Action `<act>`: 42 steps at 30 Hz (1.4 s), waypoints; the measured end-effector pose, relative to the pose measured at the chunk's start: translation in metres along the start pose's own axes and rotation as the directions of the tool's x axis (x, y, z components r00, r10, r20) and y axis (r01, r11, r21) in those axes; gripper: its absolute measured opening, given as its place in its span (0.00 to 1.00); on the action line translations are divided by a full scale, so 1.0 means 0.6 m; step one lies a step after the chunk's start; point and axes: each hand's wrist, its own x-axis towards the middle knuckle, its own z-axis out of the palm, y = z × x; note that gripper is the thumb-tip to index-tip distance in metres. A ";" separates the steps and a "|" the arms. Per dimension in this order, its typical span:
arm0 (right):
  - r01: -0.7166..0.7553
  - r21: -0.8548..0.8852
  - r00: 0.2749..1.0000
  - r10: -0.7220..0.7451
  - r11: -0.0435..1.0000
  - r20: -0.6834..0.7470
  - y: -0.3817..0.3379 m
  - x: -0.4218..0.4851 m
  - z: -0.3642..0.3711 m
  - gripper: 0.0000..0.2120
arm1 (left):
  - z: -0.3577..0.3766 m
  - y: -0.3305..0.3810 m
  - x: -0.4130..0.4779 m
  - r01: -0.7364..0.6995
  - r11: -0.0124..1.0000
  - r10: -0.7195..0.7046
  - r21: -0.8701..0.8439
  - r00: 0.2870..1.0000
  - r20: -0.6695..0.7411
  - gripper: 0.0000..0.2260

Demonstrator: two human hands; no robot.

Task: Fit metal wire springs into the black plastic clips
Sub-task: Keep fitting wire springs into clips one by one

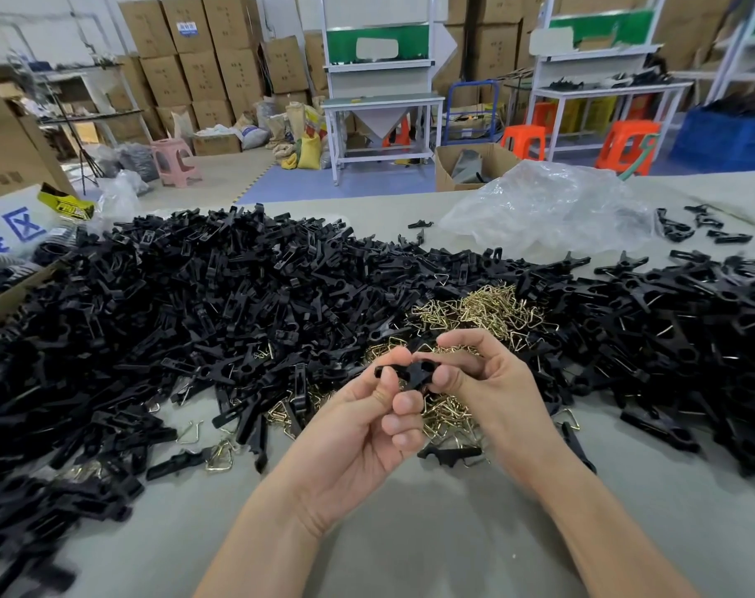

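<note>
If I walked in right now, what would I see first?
First, the huge heap of black plastic clips spread across the table's left and middle. Next, the shiny tangle of gold wire springs in the centre, just beyond the hands. Then the left hand and right hand, both pinching one black clip between them above the springs.
</note>
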 end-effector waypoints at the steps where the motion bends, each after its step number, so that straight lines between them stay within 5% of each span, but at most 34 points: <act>1: 0.000 -0.012 1.000 0.000 1.000 -0.001 0.000 0.000 -0.001 0.17 | 0.001 -0.001 0.001 0.004 1.000 -0.004 -0.014 1.000 -0.023 0.07; 7: 0.006 -0.080 1.000 -0.008 0.997 -0.030 0.003 0.001 -0.001 0.11 | 0.000 -0.001 0.002 0.015 0.997 -0.017 -0.069 0.999 -0.035 0.11; 11: 0.014 -0.069 1.000 -0.016 0.998 -0.017 0.003 0.000 0.003 0.13 | 0.002 0.003 0.008 -0.005 0.993 0.025 0.120 0.986 -0.168 0.15; 14: 0.002 0.150 0.985 0.024 0.989 -0.173 0.001 0.004 -0.008 0.14 | 0.003 0.007 0.012 -0.047 0.976 0.107 0.211 0.952 -0.287 0.18; 17: 0.013 0.492 0.937 0.161 0.870 -0.309 -0.032 0.017 -0.036 0.16 | 0.003 0.007 0.012 -0.068 0.966 0.149 0.248 0.933 -0.329 0.22; 21: 0.327 0.725 0.904 0.023 0.606 -0.427 -0.165 0.066 -0.103 0.22 | 0.004 -0.002 0.015 -0.108 0.921 0.264 0.375 0.881 -0.393 0.11; 23: 0.381 0.703 0.899 -0.062 0.601 -0.434 -0.226 0.084 -0.120 0.31 | -0.007 -0.011 0.014 -0.142 0.726 0.502 0.672 0.778 -0.378 0.09; 25: 0.340 0.677 0.920 -0.081 0.652 -0.384 -0.240 0.086 -0.121 0.36 | -0.026 -0.017 0.010 -0.064 0.294 0.716 0.954 0.675 -0.175 0.10; 27: 0.261 0.601 0.944 -0.068 0.756 -0.324 -0.213 0.071 -0.102 0.31 | -0.041 -0.016 0.008 0.076 -0.106 0.773 0.991 0.633 0.034 0.10; 29: 0.193 0.458 0.953 -0.055 0.868 -0.297 -0.162 0.052 -0.072 0.22 | -0.054 -0.013 0.012 0.199 -0.350 0.778 0.915 0.605 0.166 0.12; 33: 0.129 -0.108 0.955 -0.153 0.986 -0.254 -0.051 0.022 -0.020 0.11 | -0.074 0.005 0.019 0.359 -0.466 0.770 0.808 0.615 0.171 0.17; 37: 0.146 -0.760 0.957 -0.284 0.634 -0.053 0.024 0.002 -0.006 0.16 | -0.086 0.018 0.026 0.469 -0.527 0.763 0.708 0.629 0.151 0.19; 40: 0.192 -0.925 0.968 -0.220 0.328 0.123 0.044 -0.002 -0.008 0.17 | -0.089 0.021 0.032 0.483 -0.552 0.756 0.680 0.635 0.162 0.18; 42: 0.216 -0.950 0.963 -0.210 0.227 0.168 0.049 -0.003 -0.010 0.17 | -0.092 0.023 0.034 0.465 -0.557 0.755 0.688 0.629 0.186 0.14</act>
